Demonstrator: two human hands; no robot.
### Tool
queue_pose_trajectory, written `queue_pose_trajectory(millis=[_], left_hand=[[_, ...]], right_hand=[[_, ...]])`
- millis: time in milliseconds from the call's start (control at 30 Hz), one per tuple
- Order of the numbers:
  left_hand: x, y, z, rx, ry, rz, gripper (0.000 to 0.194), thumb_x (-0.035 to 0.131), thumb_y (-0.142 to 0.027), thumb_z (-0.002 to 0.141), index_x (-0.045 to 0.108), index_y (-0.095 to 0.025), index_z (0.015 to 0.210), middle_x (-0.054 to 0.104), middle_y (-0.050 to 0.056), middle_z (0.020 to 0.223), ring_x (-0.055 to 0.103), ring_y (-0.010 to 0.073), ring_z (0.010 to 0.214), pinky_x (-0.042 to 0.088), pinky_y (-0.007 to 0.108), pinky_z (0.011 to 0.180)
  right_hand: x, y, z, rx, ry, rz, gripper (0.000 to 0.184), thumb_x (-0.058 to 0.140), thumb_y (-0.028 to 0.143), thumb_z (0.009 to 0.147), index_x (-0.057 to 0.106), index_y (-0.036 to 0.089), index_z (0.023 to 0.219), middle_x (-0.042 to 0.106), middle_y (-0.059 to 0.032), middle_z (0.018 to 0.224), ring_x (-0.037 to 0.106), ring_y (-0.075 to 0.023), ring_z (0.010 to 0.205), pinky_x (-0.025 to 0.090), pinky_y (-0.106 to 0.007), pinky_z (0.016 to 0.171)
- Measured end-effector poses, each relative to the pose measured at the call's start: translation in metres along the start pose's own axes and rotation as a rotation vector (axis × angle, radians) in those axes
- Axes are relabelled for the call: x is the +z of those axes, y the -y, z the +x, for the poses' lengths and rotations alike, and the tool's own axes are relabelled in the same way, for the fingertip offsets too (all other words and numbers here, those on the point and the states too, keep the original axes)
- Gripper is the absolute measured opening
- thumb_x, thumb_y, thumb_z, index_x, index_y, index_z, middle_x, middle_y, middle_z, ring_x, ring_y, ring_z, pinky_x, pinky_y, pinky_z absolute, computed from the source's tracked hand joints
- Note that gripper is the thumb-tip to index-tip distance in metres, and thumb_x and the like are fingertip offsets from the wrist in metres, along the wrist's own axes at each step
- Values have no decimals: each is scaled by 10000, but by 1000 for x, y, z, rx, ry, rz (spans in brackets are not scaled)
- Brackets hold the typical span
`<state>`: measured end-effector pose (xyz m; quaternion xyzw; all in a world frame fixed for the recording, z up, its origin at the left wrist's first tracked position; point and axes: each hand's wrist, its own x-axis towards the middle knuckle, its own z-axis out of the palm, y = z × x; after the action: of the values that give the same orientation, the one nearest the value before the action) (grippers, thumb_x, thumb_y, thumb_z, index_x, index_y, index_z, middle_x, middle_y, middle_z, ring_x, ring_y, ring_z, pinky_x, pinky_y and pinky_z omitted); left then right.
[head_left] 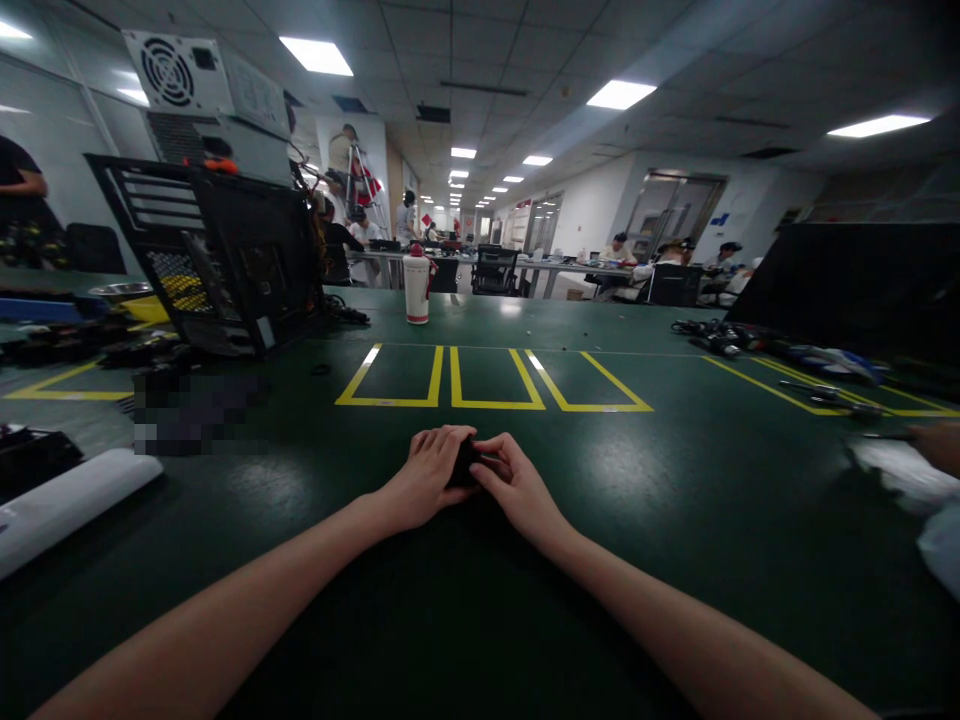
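Note:
A small dark, blocky object (464, 462) is held low over the green table, in front of the yellow tape. My left hand (424, 478) wraps round it from the left, with the fingers over its top and the thumb along its near side. At its right edge my right hand (516, 488) is closed in a pinch, thumb and fingertips against the object. Fingers cover much of it, and its exact kind does not show. Whether the right fingertips also hold something thin cannot be made out.
Yellow tape outlines (497, 405) mark the green table (300, 560). Behind them stands a white tumbler (417, 292). To the left are an open black computer case (247, 265) with a power supply (187, 75) on top, and a white roll (82, 500). Cables (712, 335) and another person's hand (937, 445) are on the right.

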<state>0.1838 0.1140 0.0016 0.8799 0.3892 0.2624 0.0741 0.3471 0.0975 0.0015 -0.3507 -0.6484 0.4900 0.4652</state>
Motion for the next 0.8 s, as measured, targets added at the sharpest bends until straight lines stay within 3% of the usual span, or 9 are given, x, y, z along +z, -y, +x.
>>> queue_pose_trajectory(millis=[200,333,533,733,800], left_hand=[[-1,-1,0,-1,0,-13,579,583,-232,727,260,-230,1208,410,79,1198,390,244,1110,260,434,944],[-2,-1,0,7,6,-11,580,587,-210,714,268,-220,1198,414,77,1193,391,236,1104,268,415,940],[1,0,2,-11,-1,-9,572,582,-219,707,271,-226,1188,421,75,1175,400,244,1092,270,428,931],[-1,-1,1,-15,0,-21,577,582,-212,708,269,-236,1192,430,67,1167,409,243,1087,271,427,933],[-1,-2,1,-11,-3,-26,576,586,-218,713,268,-237,1193,429,65,1169,407,240,1088,269,424,936]], right_hand=[[-4,-6,5,44,-12,-53,346,551,214,740,462,211,1074,534,-54,1095,523,-183,1038,416,-376,917],[-2,-5,3,0,18,17,280,576,176,710,482,209,971,551,-31,1034,532,-169,1026,416,-355,924],[2,-3,-1,-35,-49,-3,146,536,174,733,473,212,859,529,-17,1031,522,-148,1025,413,-339,932],[1,-4,1,-40,-62,-61,355,552,161,719,456,230,1053,517,-32,1102,476,-162,1089,370,-357,971],[0,-4,1,-21,-44,-53,345,551,188,730,459,213,1061,520,-51,1112,478,-175,1090,371,-366,963]])
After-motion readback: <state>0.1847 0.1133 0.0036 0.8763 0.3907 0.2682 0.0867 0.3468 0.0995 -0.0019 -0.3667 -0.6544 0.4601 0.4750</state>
